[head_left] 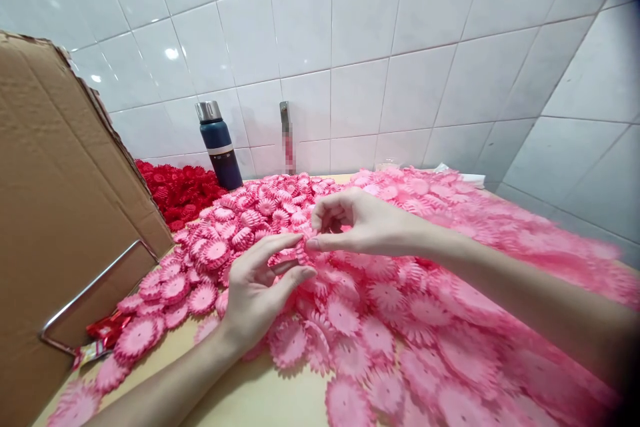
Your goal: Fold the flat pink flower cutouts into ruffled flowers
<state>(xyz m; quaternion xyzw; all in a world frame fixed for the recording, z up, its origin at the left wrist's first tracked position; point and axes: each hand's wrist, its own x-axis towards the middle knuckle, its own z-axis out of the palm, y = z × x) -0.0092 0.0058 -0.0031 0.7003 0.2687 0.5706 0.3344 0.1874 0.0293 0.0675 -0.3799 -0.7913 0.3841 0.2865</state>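
Observation:
A wooden table (pixel 250 400) is covered with several flat pink paper flower cutouts (pixel 380 340). At the middle, my left hand (pixel 257 287) and my right hand (pixel 357 221) meet over the pile. Both pinch one pink flower piece (pixel 295 255) between thumb and fingers, my right thumb and forefinger at its upper edge, my left fingers around its lower side. Gathered, puffed pink flowers (pixel 235 227) lie heaped to the left of my hands.
A tall cardboard sheet (pixel 55 213) with a metal bar stands at left. Red flowers (pixel 180 190) pile behind it. A dark blue flask (pixel 219 143) stands against the white tiled wall. A red wrapper (pixel 103 333) lies near the cardboard's foot.

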